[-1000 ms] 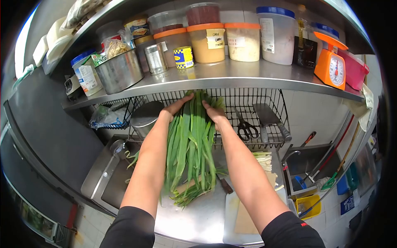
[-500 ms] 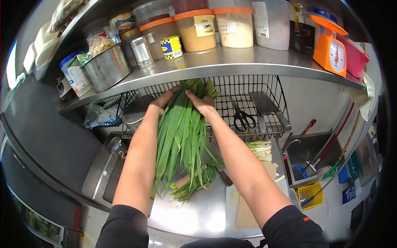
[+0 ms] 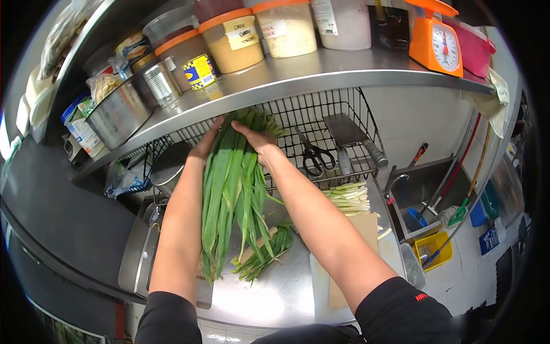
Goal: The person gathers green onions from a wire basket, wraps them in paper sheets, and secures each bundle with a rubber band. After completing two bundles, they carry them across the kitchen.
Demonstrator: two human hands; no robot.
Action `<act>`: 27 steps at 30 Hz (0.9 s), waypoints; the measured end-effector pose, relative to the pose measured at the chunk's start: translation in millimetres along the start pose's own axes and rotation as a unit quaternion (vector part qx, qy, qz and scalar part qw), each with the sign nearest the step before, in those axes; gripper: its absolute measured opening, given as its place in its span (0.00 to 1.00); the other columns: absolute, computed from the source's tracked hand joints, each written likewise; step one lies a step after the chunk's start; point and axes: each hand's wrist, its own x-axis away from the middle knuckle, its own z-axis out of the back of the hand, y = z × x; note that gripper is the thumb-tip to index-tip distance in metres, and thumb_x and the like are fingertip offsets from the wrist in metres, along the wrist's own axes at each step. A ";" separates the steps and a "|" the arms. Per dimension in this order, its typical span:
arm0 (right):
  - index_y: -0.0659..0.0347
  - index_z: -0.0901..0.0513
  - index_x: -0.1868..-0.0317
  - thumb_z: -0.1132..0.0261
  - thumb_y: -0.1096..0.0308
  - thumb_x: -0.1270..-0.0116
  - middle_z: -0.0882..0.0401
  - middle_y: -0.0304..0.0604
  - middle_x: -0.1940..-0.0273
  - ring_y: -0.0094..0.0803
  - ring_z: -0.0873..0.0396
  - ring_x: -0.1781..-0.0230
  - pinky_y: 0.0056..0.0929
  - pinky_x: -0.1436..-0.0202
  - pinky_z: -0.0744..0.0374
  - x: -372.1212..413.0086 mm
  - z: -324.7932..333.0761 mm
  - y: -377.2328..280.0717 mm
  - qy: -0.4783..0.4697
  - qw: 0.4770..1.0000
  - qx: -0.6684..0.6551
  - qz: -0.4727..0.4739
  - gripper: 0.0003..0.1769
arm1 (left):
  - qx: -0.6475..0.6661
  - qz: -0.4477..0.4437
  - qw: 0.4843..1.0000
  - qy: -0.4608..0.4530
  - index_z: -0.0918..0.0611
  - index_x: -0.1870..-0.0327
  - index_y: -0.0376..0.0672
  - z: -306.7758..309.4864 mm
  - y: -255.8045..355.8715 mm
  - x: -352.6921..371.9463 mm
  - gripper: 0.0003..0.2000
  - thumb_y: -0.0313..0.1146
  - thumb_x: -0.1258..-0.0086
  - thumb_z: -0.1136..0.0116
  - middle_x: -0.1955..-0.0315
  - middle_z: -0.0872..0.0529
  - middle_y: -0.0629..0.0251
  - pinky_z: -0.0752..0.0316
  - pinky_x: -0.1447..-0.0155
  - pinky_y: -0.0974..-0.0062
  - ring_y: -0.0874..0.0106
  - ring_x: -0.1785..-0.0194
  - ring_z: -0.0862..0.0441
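Observation:
A large bunch of spring onion greens (image 3: pixel 229 183) is gripped between my two hands, held up near the wire basket, with the long leaves hanging toward the counter. My left hand (image 3: pixel 207 140) wraps its left side, the fingers mostly hidden behind the leaves. My right hand (image 3: pixel 256 140) closes on the other side, thumb across the front. Below, a smaller heap of spring onion greens (image 3: pixel 268 252) lies on the steel counter (image 3: pixel 252 304). Pale spring onion stalks (image 3: pixel 349 198) are piled beyond my right forearm, by the cutting board (image 3: pixel 319 286) and a brown sheet (image 3: pixel 366 226).
Black scissors (image 3: pixel 316 160) and a cleaver (image 3: pixel 344 131) rest in the wire basket (image 3: pixel 286 106). Overhead, a steel shelf (image 3: pixel 286 83) carries tubs, cans and an orange scale (image 3: pixel 435 46). At right are a sink (image 3: pixel 421 189) and a yellow bin (image 3: pixel 438 249).
The camera view has shifted, so shelf and basket sit further left and slightly higher. Both hands keep their hold on the greens, which hang lower over the counter.

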 end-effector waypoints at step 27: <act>0.69 0.24 0.39 0.13 0.62 0.56 0.17 0.52 0.46 0.41 0.17 0.44 0.36 0.38 0.20 34.9 -25.7 -6.0 0.077 0.947 0.060 0.306 0.44 | 0.235 -0.130 0.961 -0.063 0.26 0.29 0.42 2.0 -9.8 31.6 0.34 0.59 0.25 0.43 0.36 0.19 0.57 0.22 0.33 0.59 0.59 0.38 0.18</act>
